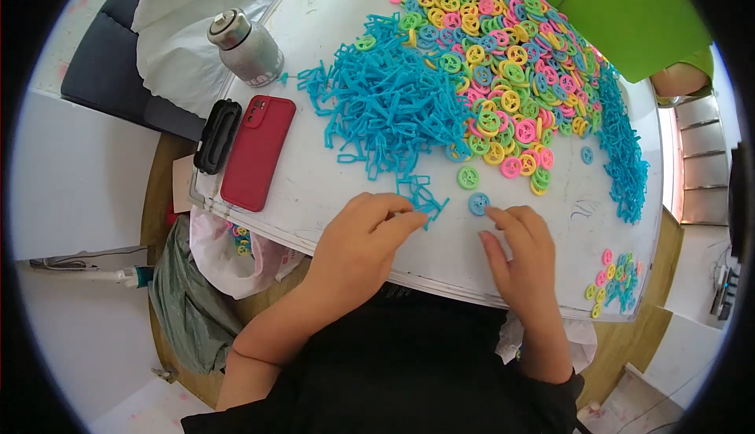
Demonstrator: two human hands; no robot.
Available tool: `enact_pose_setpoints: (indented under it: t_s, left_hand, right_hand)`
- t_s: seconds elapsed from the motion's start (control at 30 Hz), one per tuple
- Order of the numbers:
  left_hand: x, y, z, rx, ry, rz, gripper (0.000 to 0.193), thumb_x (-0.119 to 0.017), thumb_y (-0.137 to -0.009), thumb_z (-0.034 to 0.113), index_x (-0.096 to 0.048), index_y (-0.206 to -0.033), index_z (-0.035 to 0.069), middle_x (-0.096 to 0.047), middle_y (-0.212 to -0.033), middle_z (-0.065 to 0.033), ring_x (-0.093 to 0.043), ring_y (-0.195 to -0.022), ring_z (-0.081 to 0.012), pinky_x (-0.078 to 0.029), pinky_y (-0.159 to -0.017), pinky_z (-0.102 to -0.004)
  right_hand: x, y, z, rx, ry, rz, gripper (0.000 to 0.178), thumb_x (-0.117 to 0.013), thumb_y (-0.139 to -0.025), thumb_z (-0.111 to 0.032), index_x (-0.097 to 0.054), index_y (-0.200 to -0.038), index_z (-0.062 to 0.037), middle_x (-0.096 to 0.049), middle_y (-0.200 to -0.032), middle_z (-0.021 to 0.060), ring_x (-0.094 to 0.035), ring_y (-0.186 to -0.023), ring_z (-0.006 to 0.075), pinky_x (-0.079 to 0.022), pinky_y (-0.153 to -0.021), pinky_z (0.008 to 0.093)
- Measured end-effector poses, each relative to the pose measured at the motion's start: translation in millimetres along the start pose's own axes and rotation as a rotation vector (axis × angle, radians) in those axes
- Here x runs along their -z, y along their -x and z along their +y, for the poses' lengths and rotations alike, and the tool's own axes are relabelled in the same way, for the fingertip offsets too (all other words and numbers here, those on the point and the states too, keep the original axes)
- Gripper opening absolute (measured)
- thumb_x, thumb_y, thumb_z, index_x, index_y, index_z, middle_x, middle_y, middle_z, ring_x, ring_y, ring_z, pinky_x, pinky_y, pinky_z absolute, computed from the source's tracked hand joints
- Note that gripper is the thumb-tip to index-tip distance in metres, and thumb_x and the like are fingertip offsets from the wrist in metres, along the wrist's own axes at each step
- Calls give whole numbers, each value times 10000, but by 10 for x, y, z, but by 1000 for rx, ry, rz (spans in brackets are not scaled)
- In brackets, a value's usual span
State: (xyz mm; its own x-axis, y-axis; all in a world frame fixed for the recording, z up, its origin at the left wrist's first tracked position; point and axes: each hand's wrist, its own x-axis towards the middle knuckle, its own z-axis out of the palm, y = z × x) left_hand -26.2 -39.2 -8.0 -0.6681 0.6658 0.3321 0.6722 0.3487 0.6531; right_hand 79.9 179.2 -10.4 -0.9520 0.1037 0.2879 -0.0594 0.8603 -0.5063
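Observation:
My left hand [366,237] is at the near edge of a small group of blue plastic frame pieces [417,189]. Its thumb and index finger come together on one blue plastic piece [432,212], partly hidden by the fingertips. To the right, my right hand [521,257] has thumb and fingers apart, with an index fingertip beside a blue spoked wheel [478,204]. A green wheel [468,177] lies just beyond it. Farther back are a big heap of blue frame pieces [393,104] and a large pile of pink, yellow, green and blue wheels [503,57].
On the white table [314,174], a red phone [258,153], a black case [217,137] and a metal bottle [245,49] stand left. More blue pieces [621,151] and a small mixed heap [617,281] lie right. Another person's arm [681,80] shows far right. Bags [189,300] sit below left.

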Motion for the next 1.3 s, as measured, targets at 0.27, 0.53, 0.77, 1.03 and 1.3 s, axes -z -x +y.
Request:
enact_pose_setpoints:
  t_s: [0.27, 0.53, 0.77, 1.03, 1.3]
  left_hand:
    - [19, -107, -145, 28, -57, 162, 299, -592, -763, -96, -678, -1011, 48, -651, -977, -126, -620, -904, -328, -502, -789, -404]
    - [-41, 39, -91, -17, 43, 39, 252, -618, -755, -97, -690, -952, 44, -671, -962, -117, -635, -885, -305, -497, -768, -377]
    - [-120, 10, 14, -110, 150, -39, 274, -683, -733, -50, -689, -983, 61, -661, -1010, -99, -629, -917, -306, -493, -790, -397]
    - [-249, 15, 203, -114, 110, -230, 454, -802, -702, 125, -628, -1121, 102, -606, -1185, -85, -560, -1128, -300, -419, -949, -435]
    - [-395, 43, 192, -89, 37, -225, 389, -777, -723, 99, -631, -1084, 82, -653, -1028, -54, -608, -987, -284, -456, -873, -398]
  right_hand:
    - [-470, -176, -469, 107, 54, -5, 354, -776, -731, -140, -661, -1058, -71, -543, -820, 65, -573, -726, 237, -465, -604, 367]
    - [-384, -28, -349, 138, 98, -69, 305, -715, -733, -92, -670, -1033, -71, -521, -831, 65, -558, -739, 237, -464, -607, 362]
    - [-246, 124, -307, 146, 131, -112, 291, -690, -743, -59, -654, -1032, -51, -578, -966, 113, -580, -797, 286, -489, -669, 384]
    - [-186, 264, -51, 154, -102, -31, 281, -718, -733, 6, -641, -1003, -4, -624, -1043, 144, -615, -865, 312, -514, -733, 383]
    - [-113, 280, -8, 126, -184, -66, 264, -737, -746, 0, -649, -992, -34, -646, -1020, 130, -626, -837, 294, -513, -715, 372]
